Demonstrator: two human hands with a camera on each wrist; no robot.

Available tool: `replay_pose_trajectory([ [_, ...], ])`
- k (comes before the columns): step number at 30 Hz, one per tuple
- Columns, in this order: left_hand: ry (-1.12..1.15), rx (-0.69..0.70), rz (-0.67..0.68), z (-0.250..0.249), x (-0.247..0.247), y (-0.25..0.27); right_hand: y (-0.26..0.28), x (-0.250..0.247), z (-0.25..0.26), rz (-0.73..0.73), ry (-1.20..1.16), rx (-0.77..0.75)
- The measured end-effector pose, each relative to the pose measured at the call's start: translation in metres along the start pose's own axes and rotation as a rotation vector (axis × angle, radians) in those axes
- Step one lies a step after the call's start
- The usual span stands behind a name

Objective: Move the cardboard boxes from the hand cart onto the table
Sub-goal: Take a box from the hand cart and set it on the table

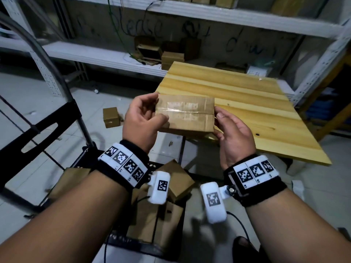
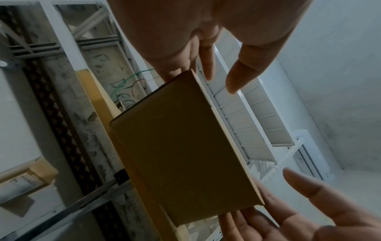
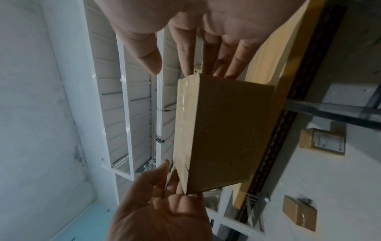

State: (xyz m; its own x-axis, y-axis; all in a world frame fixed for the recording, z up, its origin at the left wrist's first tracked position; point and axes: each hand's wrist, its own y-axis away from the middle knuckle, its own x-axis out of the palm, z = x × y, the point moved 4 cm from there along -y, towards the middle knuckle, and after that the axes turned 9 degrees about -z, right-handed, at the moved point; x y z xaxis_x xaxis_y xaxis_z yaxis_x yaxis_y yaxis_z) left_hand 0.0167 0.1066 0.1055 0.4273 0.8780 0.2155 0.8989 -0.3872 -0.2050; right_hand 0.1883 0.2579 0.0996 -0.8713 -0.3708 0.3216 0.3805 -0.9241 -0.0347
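Shelving: a white metal rack is seen along the back wall; small boxes on its lower shelf are blurred and hard to make out, and the top shelf is cut off by the frame edge.
Wall writing: scrawled letters are seen behind the rack, only partly readable.
Table: a pale wooden top is set at an angle; its near left corner is hidden behind the held box, and the rest of the top is seen bare.
Hand cart: a black frame and a grey curved handle are seen at the left; the platform is largely hidden under the forearms.
Boxes on cart: several brown boxes are glimpsed between the wrists; their number cannot be told.
Held box: a taped cardboard box is held in the air between both hands, over the floor gap at the table's near corner, not touching the top.
Left hand: the box's left end is gripped, with the thumb curled over the front and the fingers behind.
Right hand: the right end is gripped, with the thumb laid on the top edge; in the right wrist view its fingers are seen pressed against that end.
Floor box: one small box is left on the tiles, well apart from the cart.
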Motion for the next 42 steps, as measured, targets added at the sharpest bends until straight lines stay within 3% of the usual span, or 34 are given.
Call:
replay_pose_trajectory([
  [7, -0.154, 0.086, 0.006, 0.017, 0.018, 0.004, -0.016, -0.011, -0.021, -0.056, 0.178, -0.058],
  [13, -0.341, 0.054, -0.002, 0.034, 0.009, -0.008, -0.019, -0.015, -0.033, -0.013, 0.3, -0.013],
  [16, -0.495, 0.232, -0.022, 0.019, 0.006, -0.006, -0.021, -0.02, -0.03, -0.093, 0.249, -0.025],
  [19, -0.618, 0.397, 0.126, 0.0, 0.018, 0.006, -0.028, -0.026, -0.028, -0.153, 0.14, 0.019],
  [23, -0.9, 0.42, 0.392, 0.003, 0.041, 0.016, -0.039, -0.034, -0.024, -0.221, 0.023, 0.09],
  [27, -1.286, 0.479, 0.515, 0.015, 0.062, 0.012, -0.047, -0.043, -0.014, -0.322, -0.066, 0.152],
  [33, -1.491, 0.432, 0.505, 0.01, 0.094, -0.018, -0.055, -0.055, -0.006, -0.389, -0.118, 0.19],
  [42, -1.526, 0.304, 0.562, 0.026, 0.156, -0.093, -0.065, -0.07, -0.009, -0.395, -0.144, 0.213],
])
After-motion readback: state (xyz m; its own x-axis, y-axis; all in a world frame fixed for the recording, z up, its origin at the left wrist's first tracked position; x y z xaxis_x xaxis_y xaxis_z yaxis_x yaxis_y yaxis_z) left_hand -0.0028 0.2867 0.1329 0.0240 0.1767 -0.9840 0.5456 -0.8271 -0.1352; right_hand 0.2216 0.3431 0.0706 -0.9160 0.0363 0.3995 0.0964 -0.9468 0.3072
